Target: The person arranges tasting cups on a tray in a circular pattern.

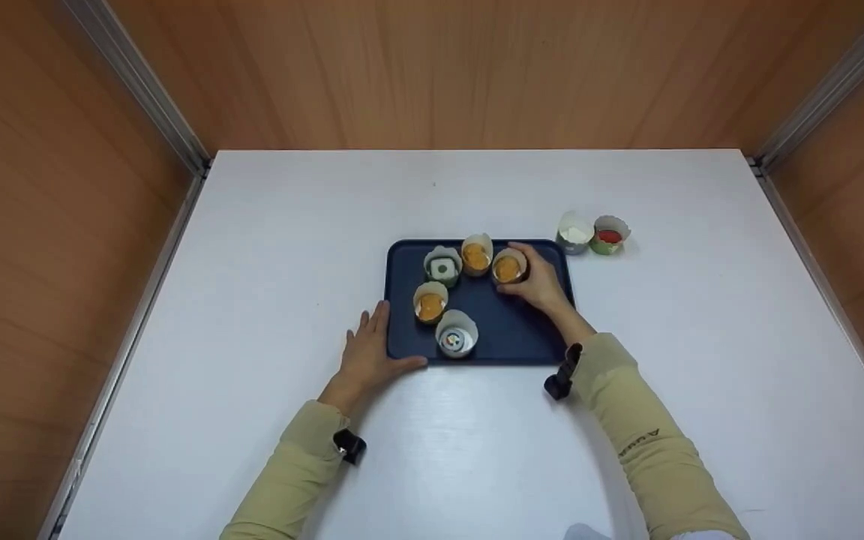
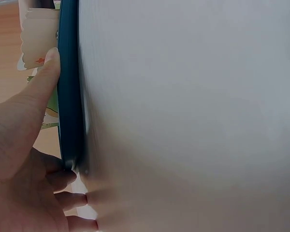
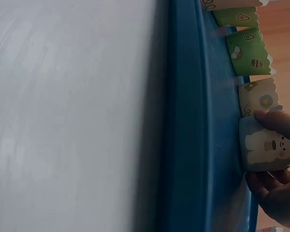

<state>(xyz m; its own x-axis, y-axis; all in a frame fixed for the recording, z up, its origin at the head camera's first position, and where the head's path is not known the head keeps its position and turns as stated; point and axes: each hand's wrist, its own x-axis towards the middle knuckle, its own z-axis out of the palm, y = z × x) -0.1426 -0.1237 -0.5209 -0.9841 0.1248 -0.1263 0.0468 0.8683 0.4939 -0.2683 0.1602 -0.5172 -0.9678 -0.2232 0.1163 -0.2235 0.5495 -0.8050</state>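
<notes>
My right hand [image 1: 542, 288] grips a paper baking cup with orange contents [image 1: 508, 268] at the back right of the dark blue tray [image 1: 518, 336]. In the right wrist view, thumb and fingers hold the sides of this cup [image 3: 261, 147], printed with a white cartoon animal. Two similar orange-filled cups stand left of it, one at the back [image 1: 476, 256] and one farther forward [image 1: 430, 304]. A green cup with a white square piece [image 1: 443, 265] and a pale cup [image 1: 456, 334] are also on the tray. My left hand [image 1: 370, 354] lies spread around the tray's front left corner, thumb along the front rim.
Off the tray, beyond its back right corner, a pale cup with white contents [image 1: 574, 232] stands beside a green cup with red contents [image 1: 609, 235]. Wooden panels [image 1: 432, 75] border the white table [image 1: 282, 247] at the back and sides.
</notes>
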